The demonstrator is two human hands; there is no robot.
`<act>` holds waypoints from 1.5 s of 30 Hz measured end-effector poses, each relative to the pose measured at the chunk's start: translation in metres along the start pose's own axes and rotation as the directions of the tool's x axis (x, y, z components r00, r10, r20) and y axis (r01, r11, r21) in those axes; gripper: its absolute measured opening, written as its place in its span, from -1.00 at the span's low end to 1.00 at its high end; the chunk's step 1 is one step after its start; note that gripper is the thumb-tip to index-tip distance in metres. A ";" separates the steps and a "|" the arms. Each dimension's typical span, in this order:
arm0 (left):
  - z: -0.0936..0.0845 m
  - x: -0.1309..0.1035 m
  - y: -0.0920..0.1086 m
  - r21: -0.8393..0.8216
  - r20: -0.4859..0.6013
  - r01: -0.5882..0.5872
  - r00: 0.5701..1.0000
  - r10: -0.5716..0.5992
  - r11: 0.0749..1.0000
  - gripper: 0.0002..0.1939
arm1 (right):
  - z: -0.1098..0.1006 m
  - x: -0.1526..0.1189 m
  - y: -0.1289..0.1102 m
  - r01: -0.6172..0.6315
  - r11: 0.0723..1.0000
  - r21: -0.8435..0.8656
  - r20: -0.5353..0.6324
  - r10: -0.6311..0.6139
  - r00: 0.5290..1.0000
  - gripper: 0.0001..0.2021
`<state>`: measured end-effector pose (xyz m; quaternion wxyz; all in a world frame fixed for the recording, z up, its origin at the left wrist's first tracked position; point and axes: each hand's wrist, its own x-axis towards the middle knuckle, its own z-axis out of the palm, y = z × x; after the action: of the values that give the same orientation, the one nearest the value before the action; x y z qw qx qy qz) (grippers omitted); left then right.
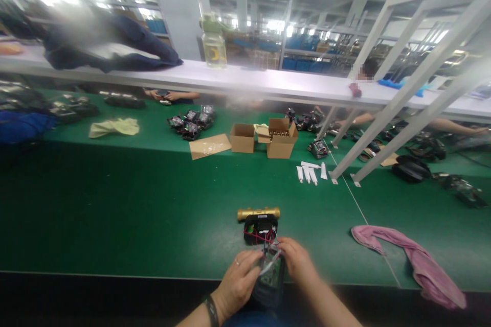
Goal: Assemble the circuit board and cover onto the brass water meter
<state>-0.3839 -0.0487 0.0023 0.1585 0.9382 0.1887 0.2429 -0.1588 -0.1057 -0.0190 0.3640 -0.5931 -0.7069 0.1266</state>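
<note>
A brass pipe fitting (pixel 258 213) lies across the green bench, with an open black housing (pixel 253 234) against its near side. Red and pale wires (pixel 271 246) run from the housing towards a dark cover (pixel 270 278) with a circuit board inside, at the bench's front edge. My left hand (pixel 240 278) comes in from the left, its fingers pinched at the wires over the cover. From the other side, my right hand (pixel 296 259) has thumb and fingertips closed on the wires by the housing. The exact grip points are blurred.
Behind the housing stand two open cartons (pixel 242 138), a flat cardboard piece (pixel 209 146) and several white tubes (pixel 309 172). A pink cloth (pixel 418 260) lies right, near slanted white posts (pixel 379 122). Other people's hands (pixel 172 96) show under the raised shelf (pixel 245 75).
</note>
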 end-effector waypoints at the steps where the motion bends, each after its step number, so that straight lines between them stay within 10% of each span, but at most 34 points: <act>1: -0.001 0.003 0.001 0.002 0.008 -0.023 1.000 0.023 1.000 -0.71 | 0.000 -0.001 0.000 0.004 1.000 0.012 0.018 -0.004 1.000 -0.72; 7: 0.004 0.015 -0.005 -0.204 -0.020 0.196 0.979 -0.204 0.959 -0.65 | -0.002 0.001 -0.007 -0.149 0.980 0.130 0.097 0.137 0.986 -0.78; 12: 0.005 0.021 -0.024 -0.340 -0.063 0.537 0.806 -0.589 0.772 -0.83 | 0.008 0.014 0.000 -0.296 0.940 0.170 -0.004 0.301 0.953 -0.82; 22: 0.018 0.027 -0.046 -0.334 -0.195 0.541 0.762 -0.618 0.772 -0.86 | 0.021 0.029 0.017 -0.399 0.916 0.038 -0.186 0.399 0.898 -0.83; 33: 0.016 0.035 -0.035 -0.370 -0.207 0.510 0.769 -0.605 0.776 -0.87 | 0.032 0.014 0.007 -0.631 0.748 0.204 -0.153 0.661 0.734 -0.79; 37: 0.017 0.034 -0.036 -0.384 -0.234 0.517 0.747 -0.623 0.765 -0.87 | 0.036 0.023 0.000 -0.557 0.752 0.351 -0.171 0.637 0.752 -0.78; 45: 0.019 0.025 -0.046 -0.397 -0.120 0.597 0.719 -0.684 0.697 -0.85 | 0.041 0.032 0.013 -0.509 0.457 0.729 0.163 0.607 0.778 -0.73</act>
<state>-0.3660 -0.0015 -0.0215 0.3625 0.7310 0.4816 0.3198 -0.1776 -0.0621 -0.0438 0.5513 -0.5970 -0.3340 0.4777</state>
